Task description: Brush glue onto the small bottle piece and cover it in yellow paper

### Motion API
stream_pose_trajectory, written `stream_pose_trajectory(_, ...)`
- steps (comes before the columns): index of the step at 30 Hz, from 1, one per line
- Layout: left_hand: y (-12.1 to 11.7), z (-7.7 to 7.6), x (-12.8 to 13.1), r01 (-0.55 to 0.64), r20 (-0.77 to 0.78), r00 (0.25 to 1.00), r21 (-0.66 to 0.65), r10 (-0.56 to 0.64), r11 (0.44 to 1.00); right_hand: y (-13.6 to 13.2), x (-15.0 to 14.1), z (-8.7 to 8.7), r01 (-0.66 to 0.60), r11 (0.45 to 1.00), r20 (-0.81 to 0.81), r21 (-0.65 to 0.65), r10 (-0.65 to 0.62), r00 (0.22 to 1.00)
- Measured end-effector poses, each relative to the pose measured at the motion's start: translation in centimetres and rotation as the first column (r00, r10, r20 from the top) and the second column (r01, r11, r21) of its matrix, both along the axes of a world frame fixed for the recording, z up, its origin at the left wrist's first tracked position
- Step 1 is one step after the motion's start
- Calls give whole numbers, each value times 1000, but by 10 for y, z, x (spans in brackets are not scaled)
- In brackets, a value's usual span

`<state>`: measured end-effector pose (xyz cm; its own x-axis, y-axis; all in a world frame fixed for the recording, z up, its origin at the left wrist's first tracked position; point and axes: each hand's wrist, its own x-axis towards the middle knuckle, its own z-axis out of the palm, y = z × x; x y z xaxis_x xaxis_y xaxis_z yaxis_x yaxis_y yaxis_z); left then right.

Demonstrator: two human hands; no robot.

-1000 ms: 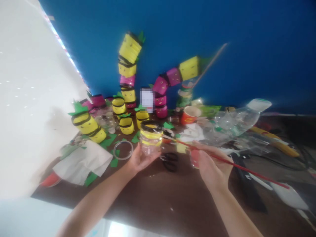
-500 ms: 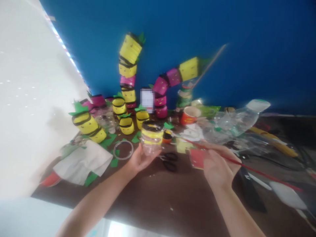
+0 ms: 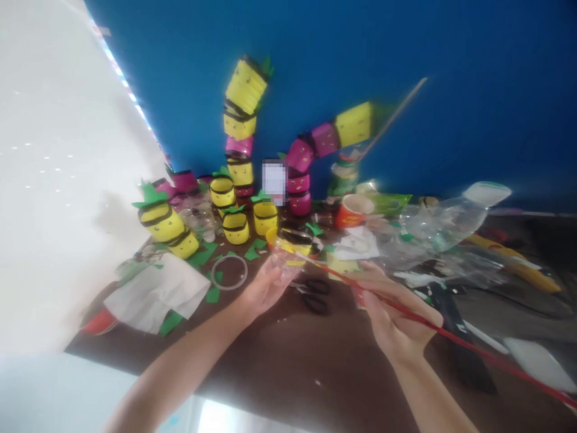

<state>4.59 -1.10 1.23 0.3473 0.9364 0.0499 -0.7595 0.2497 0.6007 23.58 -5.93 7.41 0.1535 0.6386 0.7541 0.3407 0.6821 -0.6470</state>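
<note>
My left hand [image 3: 265,285] is wrapped round a clear plastic cup [image 3: 295,245] with a black band at the rim and yellow streaks on its side. The cup is tilted above the table. In my right hand [image 3: 396,310] is a long, thin paintbrush [image 3: 383,297] with a red handle. Its pale tip reaches the yellow part of the cup; whether it touches is too blurred to tell. Black-handled scissors [image 3: 313,294] lie just below the cup. Finished yellow cups with faces and green leaves, such as this one [image 3: 235,228], stand behind it.
Stacks of yellow and magenta cups [image 3: 241,174] lean near the blue wall. A red paper cup [image 3: 354,211], clear plastic bottles [image 3: 451,222] and a yellow tool [image 3: 514,258] lie right. At left are white cloth or paper [image 3: 157,294], a clear ring [image 3: 229,272] and green scraps.
My left hand has tipped the cup over and turned it. My right hand has brought the brush's tip leftward and down to the cup. The view has shifted slightly.
</note>
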Motion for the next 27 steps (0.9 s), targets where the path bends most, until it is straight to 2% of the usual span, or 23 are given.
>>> stream_pose_trajectory(6, -2, 6, 1, 2, -1, 1000, 21, -2, 1000, 2, -1, 0, 21, 999, 50, 31, -22, 998)
stream_pose_trajectory(19, 4, -1, -2, -4, 42, 999, 2, 4, 1000, 4, 2, -2, 58, 994, 56, 91, -63, 996)
stream_pose_trajectory(27, 3, -4, -4, -49, -11, 999, -50, 49, 998, 5, 9, -3, 100, 991, 19, 94, -102, 995)
